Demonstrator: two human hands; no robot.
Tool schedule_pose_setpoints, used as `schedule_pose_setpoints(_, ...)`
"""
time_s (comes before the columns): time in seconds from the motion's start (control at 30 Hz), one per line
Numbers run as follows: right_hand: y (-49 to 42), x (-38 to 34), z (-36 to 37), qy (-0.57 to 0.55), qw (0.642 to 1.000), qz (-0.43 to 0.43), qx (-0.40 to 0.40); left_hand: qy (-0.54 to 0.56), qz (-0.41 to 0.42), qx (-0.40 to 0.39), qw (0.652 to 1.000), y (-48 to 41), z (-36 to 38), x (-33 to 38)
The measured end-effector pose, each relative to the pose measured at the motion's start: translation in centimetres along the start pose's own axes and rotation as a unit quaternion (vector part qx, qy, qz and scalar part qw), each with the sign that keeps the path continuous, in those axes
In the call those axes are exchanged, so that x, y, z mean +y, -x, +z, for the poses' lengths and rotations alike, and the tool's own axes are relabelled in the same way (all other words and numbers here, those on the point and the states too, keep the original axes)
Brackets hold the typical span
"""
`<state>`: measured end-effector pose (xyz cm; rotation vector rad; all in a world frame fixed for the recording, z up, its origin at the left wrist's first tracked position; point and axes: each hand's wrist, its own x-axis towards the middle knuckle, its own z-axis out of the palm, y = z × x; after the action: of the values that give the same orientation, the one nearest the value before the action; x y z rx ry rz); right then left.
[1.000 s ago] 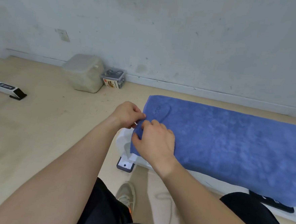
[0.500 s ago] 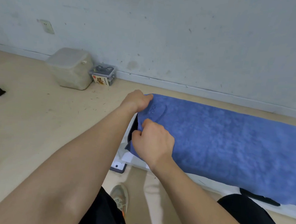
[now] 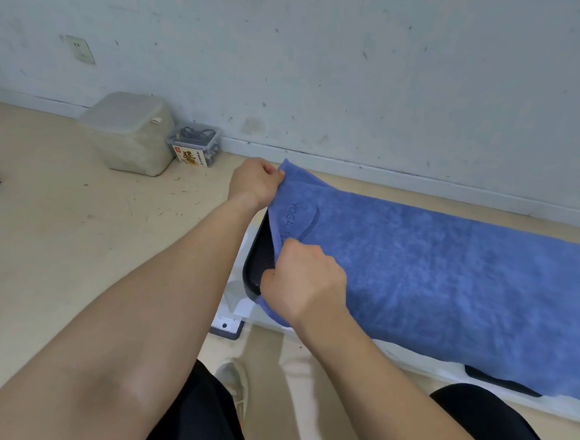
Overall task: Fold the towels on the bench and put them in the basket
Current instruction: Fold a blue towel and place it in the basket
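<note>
Head view. The floor (image 3: 74, 239) meets a scuffed wall; no basket is in sight. A blue towel (image 3: 449, 282) lies spread lengthwise over the tabletop (image 3: 258, 265), covering nearly all of it, so that only the dark pad end and the pale frame beneath show. It is unfolded, so the first fold looks only just begun. A frosted storage tub (image 3: 130, 133) stands against the wall, well apart from the work.

The left hand (image 3: 255, 183) pinches the towel's far end corner and holds it raised off the pad; the right hand (image 3: 306, 286) is clenched on the near corner of the same short edge. Holding both corners keeps that edge taut and square, probably for carrying it across to the opposite end.

"YOGA" is embossed near the lifted edge; further letters are hidden by the right hand. A small clear box (image 3: 194, 144) beside the tub bears a yellow label, its characters too small to read.
</note>
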<state>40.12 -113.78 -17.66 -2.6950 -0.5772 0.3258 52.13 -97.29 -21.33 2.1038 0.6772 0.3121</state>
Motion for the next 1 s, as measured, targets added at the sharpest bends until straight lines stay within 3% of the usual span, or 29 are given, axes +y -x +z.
schedule_pose_setpoints(0.17,0.2,-0.7,-0.2,-0.099,0.993,0.002,-0.056,-0.013,0.010,0.022,1.000,-0.3,-1.9,0.7)
schedule_pose_setpoints(0.47,1.1,-0.7,-1.6,-0.310,0.950,-0.004,-0.032,-0.004,0.034,0.027,0.999,0.3,-4.6,4.6)
schedule_pose_setpoints(0.83,7.2,16.7,-11.8,-0.396,0.913,0.047,0.090,-0.074,0.176,-0.075,0.979,6.8,4.8,18.4)
schedule_pose_setpoints(1.0,11.1,24.9,-14.1,-0.381,0.909,0.081,0.149,-0.118,0.265,-0.102,0.952,10.1,10.8,23.6)
